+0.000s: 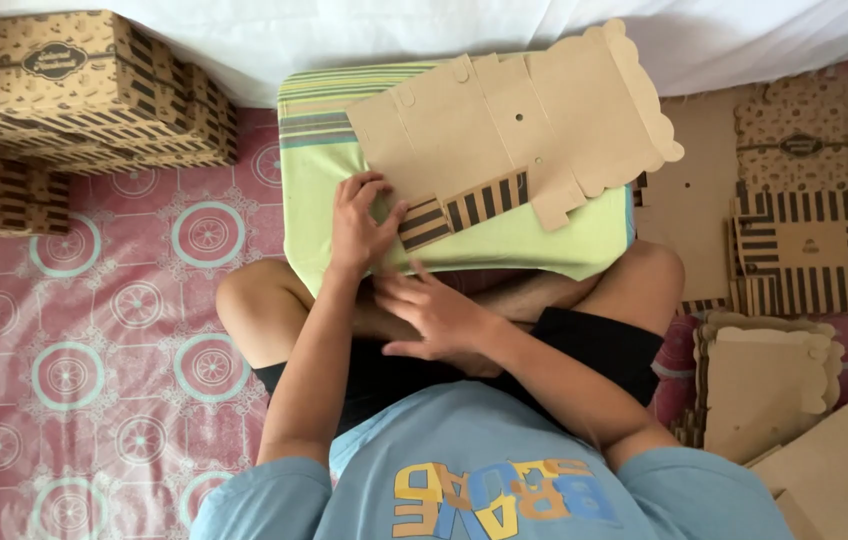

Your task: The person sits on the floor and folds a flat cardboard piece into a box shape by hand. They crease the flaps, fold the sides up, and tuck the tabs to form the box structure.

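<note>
Near my crossed legs, my right hand (434, 315) lies open, its palm hidden. Just beyond, my left hand (362, 222) presses the flat cardboard box blank (514, 130), plain brown with one striped flap, onto the green cushion (324, 180).

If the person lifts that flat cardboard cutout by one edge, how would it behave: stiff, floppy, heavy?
The cutout is a thin, flat sheet, so it is probably light. It shows several crease lines and flaps, so lifted by one edge it would likely bend at those creases rather than stay rigid. It lies on a soft cushion under the left hand, so a push may slide it easily.
</note>
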